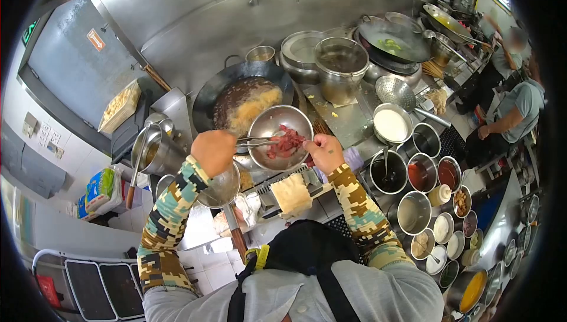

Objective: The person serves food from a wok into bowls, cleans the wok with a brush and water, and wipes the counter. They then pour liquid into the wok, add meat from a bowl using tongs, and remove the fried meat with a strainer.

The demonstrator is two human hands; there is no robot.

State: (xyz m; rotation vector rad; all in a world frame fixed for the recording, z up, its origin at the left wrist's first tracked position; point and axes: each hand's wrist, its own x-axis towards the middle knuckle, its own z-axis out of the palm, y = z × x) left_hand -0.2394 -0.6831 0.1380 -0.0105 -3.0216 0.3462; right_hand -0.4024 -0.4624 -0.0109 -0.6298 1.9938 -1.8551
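Note:
My right hand [326, 152] pinches the rim of a steel mixing bowl [263, 120] at its right side. Strips of raw red meat [286, 142] lie in the bowl. In my closed left hand [214, 148] are slim metal tongs [251, 140], their tips reaching into the bowl beside the meat. The bowl is tilted above the front right edge of a black wok [204, 100]. Dark oil bubbles in the wok, with golden-brown foaming food [255, 108] on its right side. Below my left hand sits a round strainer [220, 187] with a wooden handle.
Steel pots [341, 68] and a second, steaming wok [393, 41] stand to the right. A perforated skimmer [394, 90] rests above a container of white liquid [391, 125]. Several sauce and seasoning containers [414, 213] crowd the right. A co-worker [517, 109] stands at far right.

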